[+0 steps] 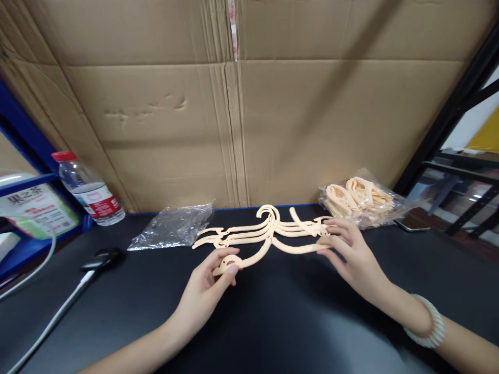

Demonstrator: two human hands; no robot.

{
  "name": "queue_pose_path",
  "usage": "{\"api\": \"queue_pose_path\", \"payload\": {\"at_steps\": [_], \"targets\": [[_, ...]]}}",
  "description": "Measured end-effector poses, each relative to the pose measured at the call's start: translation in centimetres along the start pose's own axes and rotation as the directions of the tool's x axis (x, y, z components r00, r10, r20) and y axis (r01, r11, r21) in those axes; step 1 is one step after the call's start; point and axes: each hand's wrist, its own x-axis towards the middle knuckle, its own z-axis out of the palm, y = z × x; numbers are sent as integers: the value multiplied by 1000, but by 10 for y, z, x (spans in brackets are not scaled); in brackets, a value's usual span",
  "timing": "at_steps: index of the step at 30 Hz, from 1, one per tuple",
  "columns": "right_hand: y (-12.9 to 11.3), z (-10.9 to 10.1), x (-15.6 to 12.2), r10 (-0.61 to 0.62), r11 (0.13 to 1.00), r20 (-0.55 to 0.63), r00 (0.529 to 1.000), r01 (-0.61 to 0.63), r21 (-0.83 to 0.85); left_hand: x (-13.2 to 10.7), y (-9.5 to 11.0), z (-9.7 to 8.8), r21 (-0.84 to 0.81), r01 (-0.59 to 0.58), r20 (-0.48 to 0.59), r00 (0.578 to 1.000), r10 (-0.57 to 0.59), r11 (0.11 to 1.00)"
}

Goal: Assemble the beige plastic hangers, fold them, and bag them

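A cream folding clothes hanger (259,255) is stretched between my two hands, its jointed arms bent at the middle. My left hand (206,278) pinches the rounded end of its left arm between thumb and fingers. The fingers of my right hand (349,249) are closed around the end of its right arm, which they partly hide. Just behind it, other cream hangers (245,235) lie spread on the black table, their hooks overlapping near the middle. One curved arm (298,221) sticks up toward the back; which hanger it belongs to I cannot tell.
A clear bag of folded cream hangers (358,197) lies at the back right, beside a phone (413,223). An empty plastic bag (171,226) is at the back left. A water bottle (91,189) and a black device with a white cable (102,258) are further left. Cardboard (156,130) walls the back.
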Motion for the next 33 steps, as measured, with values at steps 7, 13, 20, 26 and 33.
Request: {"api": "queue_pose_path", "payload": {"at_steps": [7, 13, 20, 26, 33], "targets": [[11, 4, -2, 203, 913, 91, 975, -222, 342, 2, 1, 1, -189, 54, -125, 989, -79, 980], [10, 6, 3, 320, 582, 331, 888, -460, 671, 3, 10, 5, -360, 87, -145, 978, -148, 929], [-5, 16, 1, 327, 250, 481, 813, -566, 786, 2, 12, 11, -312, 66, -41, 996, -83, 948], [-42, 19, 3, 266, 152, 519, 812, -567, 810, -7, 9, 26, -205, 94, 178, 982, -57, 974], [-60, 3, 4, -40, 371, 639, 768, -582, 724, -11, 6, 29, -171, 57, 190, 981, -24, 984]]}}
